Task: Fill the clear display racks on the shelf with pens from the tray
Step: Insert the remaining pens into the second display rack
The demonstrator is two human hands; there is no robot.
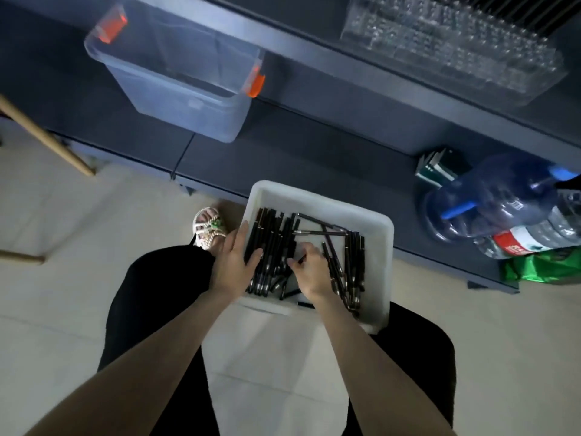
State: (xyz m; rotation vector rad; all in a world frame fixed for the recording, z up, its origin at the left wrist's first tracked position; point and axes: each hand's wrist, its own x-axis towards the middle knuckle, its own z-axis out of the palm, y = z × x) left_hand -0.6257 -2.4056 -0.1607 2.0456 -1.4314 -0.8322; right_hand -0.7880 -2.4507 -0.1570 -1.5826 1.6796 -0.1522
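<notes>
Person reaches into the white tray (374, 234) on their lap, below the shelf's clear rack (456, 48). Left hand (234, 262) lies flat and open on the pens (273, 247). Right hand (309, 269) curls, seemingly pinching one pen; blurry. Best to gather a few parallel ones, tips aligned. Most pens run lengthwise toward the shelf; several at the tray's far end lie crosswise.

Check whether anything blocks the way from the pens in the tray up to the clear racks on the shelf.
Nothing visible does. The pens lie in the open white tray under both hands, and the space up to the clear rack on the shelf looks free.
</notes>
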